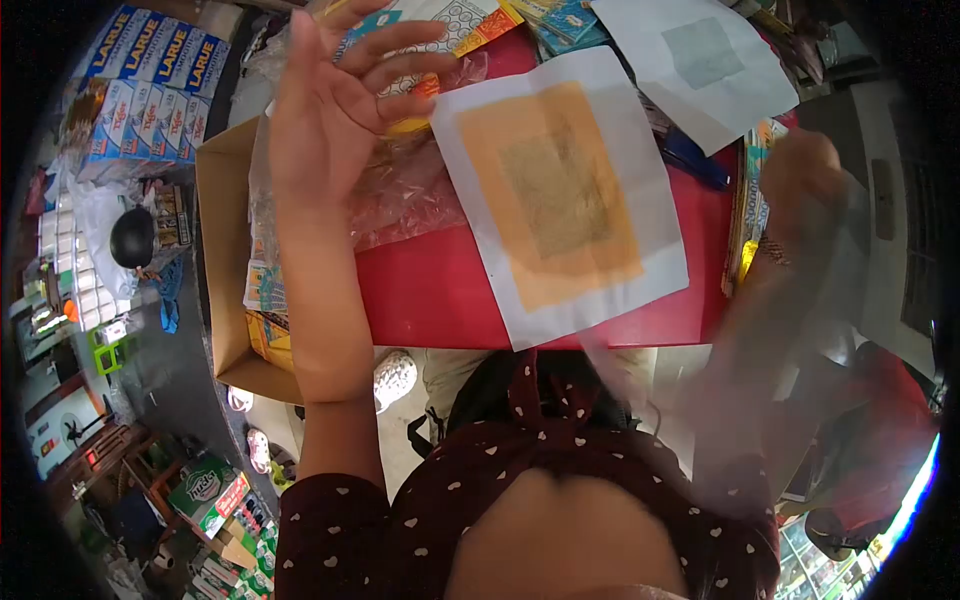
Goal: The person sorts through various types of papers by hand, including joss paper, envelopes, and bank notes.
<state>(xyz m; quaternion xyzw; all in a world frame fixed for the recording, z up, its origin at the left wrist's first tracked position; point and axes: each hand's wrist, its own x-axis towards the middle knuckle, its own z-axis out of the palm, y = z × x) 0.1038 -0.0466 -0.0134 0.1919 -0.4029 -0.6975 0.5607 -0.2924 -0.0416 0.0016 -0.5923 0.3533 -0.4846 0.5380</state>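
Note:
My left hand (pixel 345 115) is raised over the table's left side, palm up and fingers spread, with nothing in it. Just right of its fingertips lies a white sheet of paper (pixel 655 250) with an orange rectangle (pixel 490 170) and a grey-gold square (pixel 560 195) in its middle. At the table's right edge, my right hand (pixel 800 170) looks closed but is smeared by motion. A see-through plastic sheet (pixel 845 250), also blurred, appears to trail from it across my forearm. Another white sheet (pixel 625 30) with a grey-green square (pixel 703 53) lies at the upper right.
The red table (pixel 420 290) carries crumpled clear plastic (pixel 410 205), printed packets (pixel 560 22) and a dark blue object (pixel 693 160). A cardboard box (pixel 228 270) stands at its left. Beer cartons (pixel 150 90) are stacked farther left. Someone in red (pixel 880 430) is at the right.

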